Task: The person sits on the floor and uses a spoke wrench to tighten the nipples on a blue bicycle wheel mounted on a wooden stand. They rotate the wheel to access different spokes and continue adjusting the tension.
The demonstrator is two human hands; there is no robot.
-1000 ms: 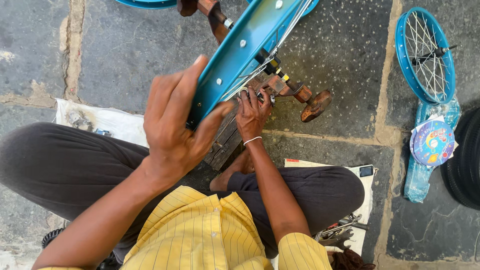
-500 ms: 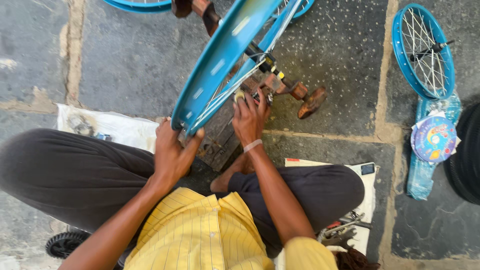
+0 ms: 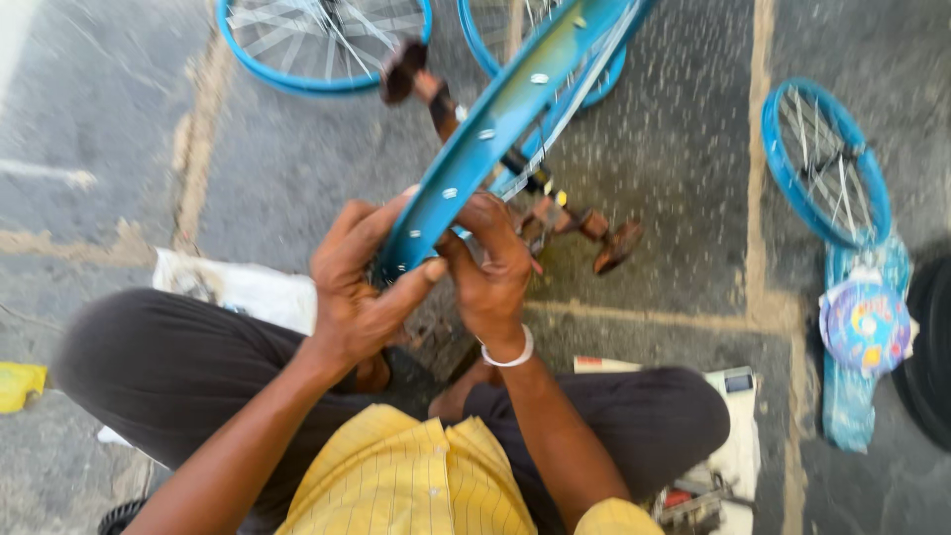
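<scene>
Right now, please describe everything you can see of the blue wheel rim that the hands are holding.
The blue wheel rim looks like painted metal, with small silver nipple heads along its channel and thin spokes behind it. No tyre is on it. It slants from lower left to upper right above the person's lap. The left hand grips its lower end; the right hand touches beside it.

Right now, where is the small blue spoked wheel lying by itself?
Head view, far right: the small blue wheel lies flat on the stone floor, just above a round colourful disc.
</scene>
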